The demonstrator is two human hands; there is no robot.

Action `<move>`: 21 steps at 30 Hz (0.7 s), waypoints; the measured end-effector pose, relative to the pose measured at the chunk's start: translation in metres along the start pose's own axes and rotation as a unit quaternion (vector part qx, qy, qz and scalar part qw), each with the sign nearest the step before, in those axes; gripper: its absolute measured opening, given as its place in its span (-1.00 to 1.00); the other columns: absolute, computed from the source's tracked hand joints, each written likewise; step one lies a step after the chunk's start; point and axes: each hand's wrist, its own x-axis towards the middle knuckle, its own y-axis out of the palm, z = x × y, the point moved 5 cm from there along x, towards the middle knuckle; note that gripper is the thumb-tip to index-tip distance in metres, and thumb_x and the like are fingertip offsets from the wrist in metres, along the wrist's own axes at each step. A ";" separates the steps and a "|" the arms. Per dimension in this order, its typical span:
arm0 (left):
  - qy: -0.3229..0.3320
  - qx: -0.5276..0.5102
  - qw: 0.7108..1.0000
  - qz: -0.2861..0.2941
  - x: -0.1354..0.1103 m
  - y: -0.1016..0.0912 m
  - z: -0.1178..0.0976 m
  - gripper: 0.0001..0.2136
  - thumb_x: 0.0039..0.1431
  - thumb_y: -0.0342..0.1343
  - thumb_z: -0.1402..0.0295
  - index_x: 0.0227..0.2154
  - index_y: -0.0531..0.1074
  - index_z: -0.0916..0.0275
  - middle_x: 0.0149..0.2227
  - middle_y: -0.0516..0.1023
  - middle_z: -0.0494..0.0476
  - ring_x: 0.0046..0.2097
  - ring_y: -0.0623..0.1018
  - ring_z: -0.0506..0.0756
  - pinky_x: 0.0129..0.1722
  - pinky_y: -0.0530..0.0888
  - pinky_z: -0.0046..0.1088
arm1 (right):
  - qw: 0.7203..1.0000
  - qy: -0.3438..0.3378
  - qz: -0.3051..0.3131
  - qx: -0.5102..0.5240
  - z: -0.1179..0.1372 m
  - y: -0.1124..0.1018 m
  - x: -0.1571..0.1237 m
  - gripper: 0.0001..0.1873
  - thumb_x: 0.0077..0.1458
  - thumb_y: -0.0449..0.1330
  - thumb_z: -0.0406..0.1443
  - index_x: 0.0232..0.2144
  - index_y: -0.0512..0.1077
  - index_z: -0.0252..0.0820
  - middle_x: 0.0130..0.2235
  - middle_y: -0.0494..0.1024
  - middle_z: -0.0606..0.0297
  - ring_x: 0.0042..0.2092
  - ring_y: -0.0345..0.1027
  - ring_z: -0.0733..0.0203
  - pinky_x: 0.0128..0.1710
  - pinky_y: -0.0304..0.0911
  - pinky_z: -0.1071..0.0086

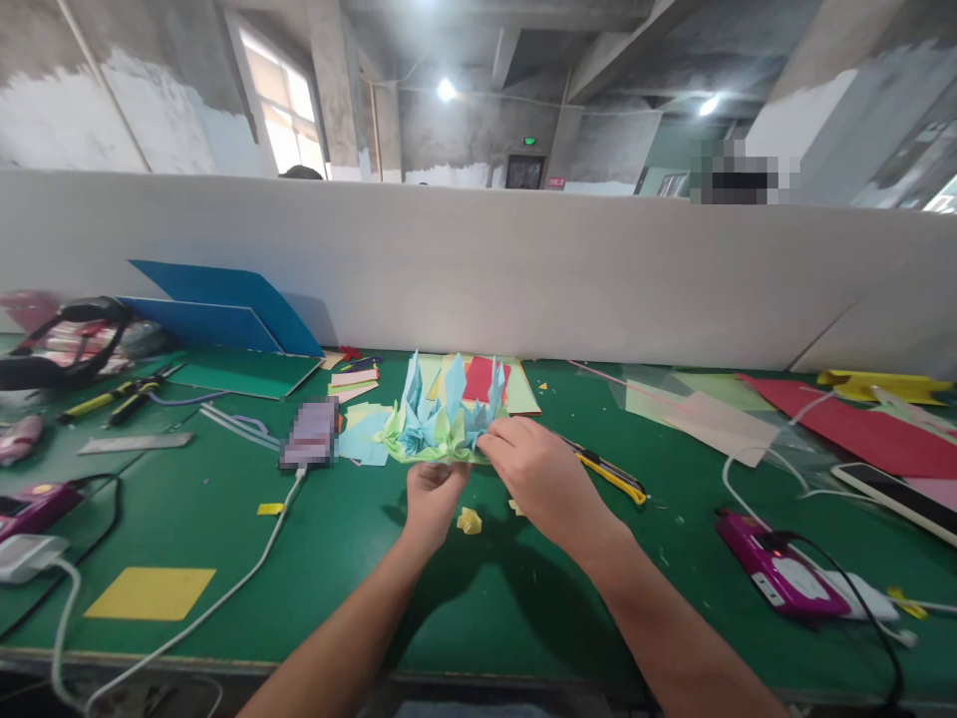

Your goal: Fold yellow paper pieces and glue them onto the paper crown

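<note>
Our left hand (432, 494) pinches the folded blue-green paper piece (440, 427) from below. Our right hand (534, 469) has its fingers closed on the piece's right end. We read it as a two-point hold so the floppy base stays level and the spikes stay up. The piece sits mid-table (336, 558), nearer the back edge. A yellow scrap (469, 520) lies just below our hands. The bag (71, 344) sits at the left edge and we can't tell its contents.

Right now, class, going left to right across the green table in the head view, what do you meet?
Yellow paper square → folded paper piece → right hand → yellow utility knife → magenta device.
</note>
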 end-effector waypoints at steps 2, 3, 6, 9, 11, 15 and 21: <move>0.002 0.002 1.000 -0.001 0.000 0.000 -0.002 -0.84 -0.36 0.33 0.42 -0.77 0.43 0.26 -0.72 0.40 -0.08 -0.57 0.37 -0.03 -0.49 0.36 -0.50 | 1.000 -0.008 0.003 -0.003 0.000 0.000 0.001 -0.73 0.11 0.02 -0.57 -0.49 0.39 -0.22 -0.44 0.41 0.24 -0.38 0.23 0.20 -0.42 0.12 0.41; 0.002 0.003 1.000 -0.001 0.000 0.001 -0.002 -0.84 -0.36 0.33 0.42 -0.77 0.43 0.26 -0.72 0.40 -0.08 -0.57 0.37 -0.03 -0.49 0.36 -0.49 | 1.000 -0.012 0.006 -0.003 0.001 0.000 0.002 -0.74 0.10 0.03 -0.58 -0.49 0.39 -0.23 -0.44 0.42 0.23 -0.38 0.24 0.20 -0.42 0.13 0.41; 0.002 0.004 1.000 -0.001 0.000 0.001 -0.003 -0.85 -0.35 0.32 0.41 -0.77 0.44 0.26 -0.72 0.41 -0.06 -0.57 0.37 -0.02 -0.48 0.38 -0.48 | 1.000 -0.018 0.019 -0.003 0.001 0.001 0.003 -0.75 0.08 0.04 -0.59 -0.48 0.40 -0.24 -0.43 0.42 0.22 -0.38 0.24 0.19 -0.43 0.14 0.40; 0.001 0.002 1.000 -0.001 0.001 0.001 -0.002 -0.87 -0.35 0.32 0.40 -0.75 0.46 0.27 -0.71 0.44 -0.04 -0.56 0.39 -0.01 -0.47 0.40 -0.46 | 0.999 -0.022 0.033 -0.004 0.002 0.002 0.005 -0.75 0.08 0.04 -0.59 -0.47 0.40 -0.25 -0.43 0.42 0.22 -0.37 0.25 0.19 -0.41 0.15 0.39; 0.001 -0.001 1.000 0.001 0.001 0.001 -0.002 -0.87 -0.35 0.33 0.40 -0.74 0.47 0.26 -0.70 0.46 -0.03 -0.55 0.40 0.00 -0.46 0.40 -0.46 | 0.999 -0.028 0.042 -0.003 0.002 0.002 0.005 -0.76 0.09 0.04 -0.58 -0.47 0.41 -0.25 -0.42 0.42 0.22 -0.37 0.25 0.19 -0.39 0.16 0.39; 0.000 -0.006 1.000 0.005 0.001 0.002 -0.002 -0.86 -0.35 0.34 0.39 -0.73 0.47 0.26 -0.69 0.47 -0.04 -0.56 0.40 -0.01 -0.46 0.41 -0.46 | 0.999 -0.030 0.042 0.004 0.002 0.001 0.005 -0.77 0.09 0.06 -0.58 -0.47 0.41 -0.26 -0.42 0.43 0.21 -0.36 0.27 0.19 -0.38 0.17 0.38; 0.001 -0.013 1.000 0.013 0.000 0.002 -0.003 -0.87 -0.35 0.34 0.42 -0.73 0.47 0.25 -0.68 0.48 -0.04 -0.55 0.42 0.00 -0.44 0.41 -0.45 | 0.999 -0.038 0.037 0.004 0.003 -0.001 0.006 -0.78 0.05 0.08 -0.60 -0.46 0.42 -0.29 -0.42 0.45 0.19 -0.36 0.28 0.17 -0.38 0.19 0.37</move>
